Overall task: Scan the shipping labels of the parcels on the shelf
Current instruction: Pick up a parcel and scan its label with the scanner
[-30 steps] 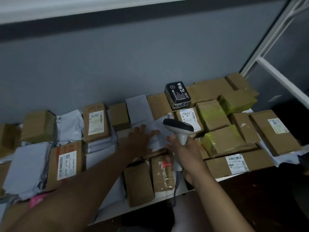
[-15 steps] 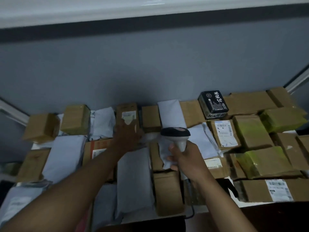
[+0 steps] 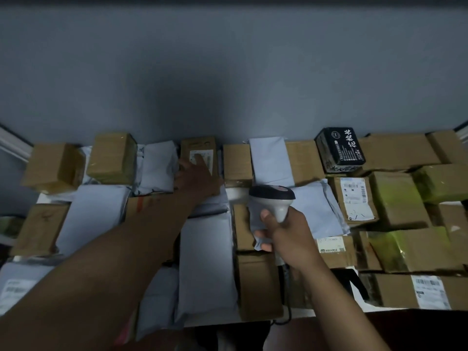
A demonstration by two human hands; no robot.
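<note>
A shelf (image 3: 298, 313) against a grey wall is packed with brown cardboard parcels and grey-white mailer bags. My left hand (image 3: 196, 177) reaches to the back row and rests on a small brown box (image 3: 200, 148), its fingers lying over the box's white shipping label (image 3: 209, 158). My right hand (image 3: 286, 231) grips the handle of a grey handheld barcode scanner (image 3: 272, 198); its dark head points toward the back row, right of the left hand. The same hand also pinches a corner of a white mailer (image 3: 257, 220).
A black box with white characters (image 3: 339, 149) stands at the back right. Labelled boxes lie at right (image 3: 357, 198) and front right (image 3: 430, 291). Yellow-green taped boxes (image 3: 395, 198) fill the right side. The scanner cable (image 3: 286, 317) hangs over the front edge.
The view has shifted left along the shelf. My left hand left the white mailer in the middle and moved onto the labelled brown box in the back row. The scanner followed leftward.
</note>
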